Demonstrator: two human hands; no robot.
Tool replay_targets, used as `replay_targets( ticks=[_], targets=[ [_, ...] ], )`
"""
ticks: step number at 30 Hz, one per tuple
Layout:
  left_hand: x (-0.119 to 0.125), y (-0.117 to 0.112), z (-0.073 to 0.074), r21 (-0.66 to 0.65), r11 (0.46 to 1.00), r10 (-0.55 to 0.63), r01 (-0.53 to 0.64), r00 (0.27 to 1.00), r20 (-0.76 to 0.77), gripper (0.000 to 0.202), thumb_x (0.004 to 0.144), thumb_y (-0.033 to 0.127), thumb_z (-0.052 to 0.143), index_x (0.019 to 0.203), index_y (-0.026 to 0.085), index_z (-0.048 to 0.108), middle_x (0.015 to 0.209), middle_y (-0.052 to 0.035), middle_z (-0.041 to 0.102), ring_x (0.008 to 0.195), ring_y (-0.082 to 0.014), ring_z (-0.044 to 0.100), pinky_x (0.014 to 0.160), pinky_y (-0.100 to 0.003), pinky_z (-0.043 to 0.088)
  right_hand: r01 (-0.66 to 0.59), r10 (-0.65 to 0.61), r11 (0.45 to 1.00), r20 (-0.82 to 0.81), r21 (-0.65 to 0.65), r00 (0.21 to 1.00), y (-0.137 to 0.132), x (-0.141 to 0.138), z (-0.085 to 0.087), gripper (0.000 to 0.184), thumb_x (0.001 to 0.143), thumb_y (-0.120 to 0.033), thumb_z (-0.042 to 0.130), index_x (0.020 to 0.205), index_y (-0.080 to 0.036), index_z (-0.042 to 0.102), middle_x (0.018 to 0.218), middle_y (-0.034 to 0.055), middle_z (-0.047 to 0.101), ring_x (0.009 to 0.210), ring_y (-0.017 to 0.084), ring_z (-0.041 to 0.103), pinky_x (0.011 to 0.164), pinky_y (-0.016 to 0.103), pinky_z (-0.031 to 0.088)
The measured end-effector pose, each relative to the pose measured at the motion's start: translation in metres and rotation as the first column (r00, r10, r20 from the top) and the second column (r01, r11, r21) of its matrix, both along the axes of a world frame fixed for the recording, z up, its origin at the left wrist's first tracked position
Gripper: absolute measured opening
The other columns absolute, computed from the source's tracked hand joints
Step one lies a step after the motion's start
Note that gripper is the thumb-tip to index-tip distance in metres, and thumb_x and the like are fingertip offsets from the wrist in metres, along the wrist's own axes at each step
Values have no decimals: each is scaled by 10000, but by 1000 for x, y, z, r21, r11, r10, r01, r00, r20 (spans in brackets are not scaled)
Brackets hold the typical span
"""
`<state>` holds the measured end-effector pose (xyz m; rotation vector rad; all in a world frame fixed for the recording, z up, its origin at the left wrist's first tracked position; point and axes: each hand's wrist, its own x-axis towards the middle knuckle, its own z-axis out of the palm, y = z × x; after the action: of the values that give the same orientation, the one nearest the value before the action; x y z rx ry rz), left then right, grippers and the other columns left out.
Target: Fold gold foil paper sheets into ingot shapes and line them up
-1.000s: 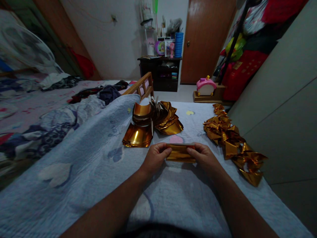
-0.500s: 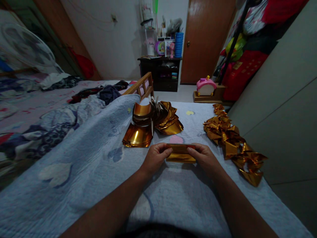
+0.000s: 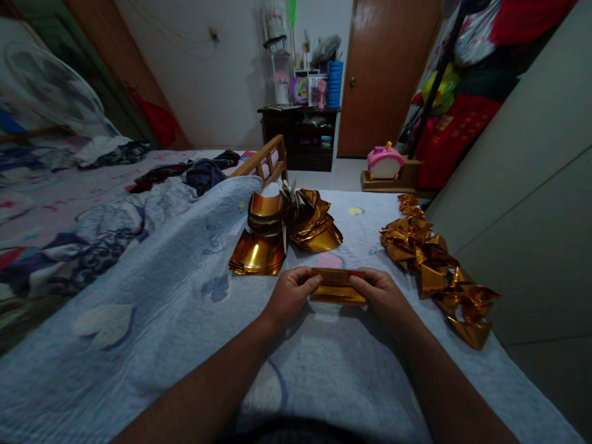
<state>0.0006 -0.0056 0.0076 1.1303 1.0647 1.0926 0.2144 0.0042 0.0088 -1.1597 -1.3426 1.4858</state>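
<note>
A sheet of gold foil paper (image 3: 337, 288), partly folded along its length, is stretched between my two hands above the bed cover. My left hand (image 3: 292, 291) pinches its left end, thumb on the near face. At the other end my right hand (image 3: 378, 290) grips it in the same way. Beyond my hands lies a stack of gold foil paper sheets (image 3: 259, 250), fanned and bent, some with white backs showing. To the right a row of folded gold foil pieces (image 3: 430, 259) runs along the bed's edge.
The light blue quilted cover (image 3: 161, 345) spreads under everything. A wooden bed rail (image 3: 263, 161) rises behind the stack. Crumpled clothes (image 3: 203, 176) lie on the pink bed at left. A pale cabinet wall (image 3: 531, 216) borders the right side. A pink toy (image 3: 385, 161) stands near the door.
</note>
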Motion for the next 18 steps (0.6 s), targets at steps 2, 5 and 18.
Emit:
replay_targets(
  ticks=[2,5,18],
  targets=[
    [0,0,0,0,1000,1,-1,1000,0,264,772,362,758,901,134,782,852,-65,745,772,-174,651,735,-276,489,2,-2,1000,3,9,1000,0,0,1,396,749,-526,765,891,-156,766,800,54,721,728,186,621,698,319,463],
    [0,0,0,-3,1000,10,-10,1000,-14,272,778,381,751,886,132,776,834,-65,739,761,-176,646,729,-279,485,-3,3,1000,9,19,1000,0,0,2,381,758,-514,760,891,-157,764,794,47,712,724,180,611,689,310,452],
    [1,-1,3,5,1000,26,-26,999,-29,249,777,374,742,813,128,755,769,-48,711,713,-155,611,689,-260,462,-23,23,1000,11,19,1000,0,0,2,385,756,-520,754,876,-154,756,775,48,693,727,185,597,681,304,432]
  ],
)
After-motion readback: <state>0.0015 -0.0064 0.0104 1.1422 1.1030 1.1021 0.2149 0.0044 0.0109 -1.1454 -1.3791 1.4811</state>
